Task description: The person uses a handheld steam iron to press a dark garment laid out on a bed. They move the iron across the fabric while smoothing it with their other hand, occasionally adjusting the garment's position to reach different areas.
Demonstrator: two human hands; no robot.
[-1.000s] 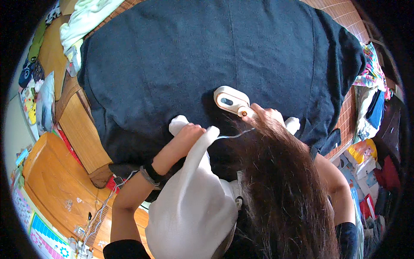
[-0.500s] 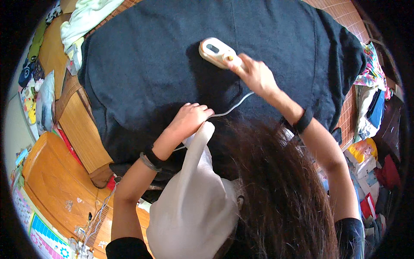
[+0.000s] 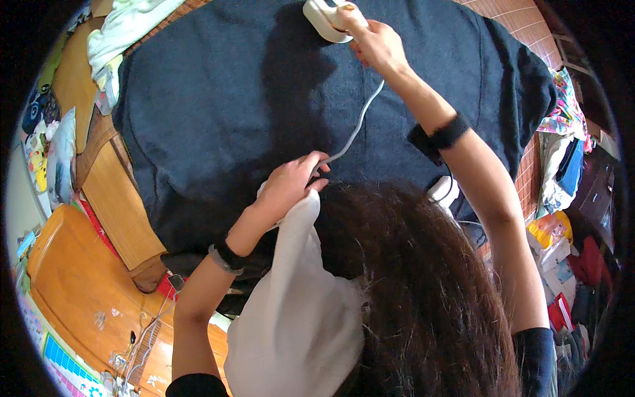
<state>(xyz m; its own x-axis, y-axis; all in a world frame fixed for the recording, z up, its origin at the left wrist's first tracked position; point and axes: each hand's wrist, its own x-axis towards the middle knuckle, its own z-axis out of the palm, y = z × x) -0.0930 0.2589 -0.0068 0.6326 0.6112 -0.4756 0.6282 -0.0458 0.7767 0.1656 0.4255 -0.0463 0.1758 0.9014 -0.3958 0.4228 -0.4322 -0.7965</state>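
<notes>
L hand (image 3: pixel 290 182): fingers closed on grey cord (image 3: pixel 361 122). Device (image 3: pixel 322 24): wht., rounded body, tan detail on top, upper end out of view; at far side of dk. cloth (image 3: pixel 192 99), contact unclear. R hand (image 3: pixel 378 46): clamped on device, well apart from L hand.

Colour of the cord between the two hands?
The cord is plain light grey; best seen in the head view, against the dark cloth.

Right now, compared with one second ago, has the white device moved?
Yes: judged against the dark cloth, the white device has moved away from the person, toward the picture's top edge.
</notes>
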